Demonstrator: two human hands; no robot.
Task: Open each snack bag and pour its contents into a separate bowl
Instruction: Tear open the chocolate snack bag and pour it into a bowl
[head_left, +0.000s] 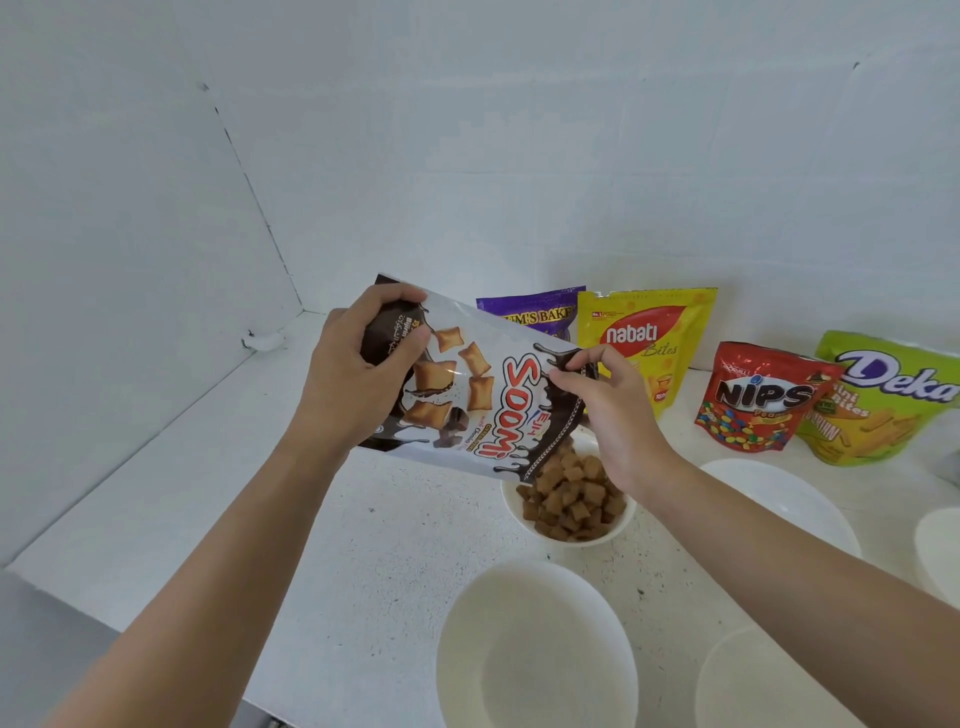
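Note:
A white and brown Soomi snack bag (483, 400) hangs tilted over a small white bowl (613, 538), its open mouth down at the right. Brown pillow-shaped snacks (571, 493) fill that bowl, and some are at the bag's mouth. My left hand (358, 374) grips the bag's raised bottom end. My right hand (608, 410) pinches the edge of the open mouth.
Four unopened bags stand along the back wall: purple (530, 309), yellow Nabati (644, 343), red Nips (758, 400) and green Deka (883, 400). Empty white bowls sit near me (535, 649), at front right (769, 680), at right (779, 499) and at the far right edge (940, 551).

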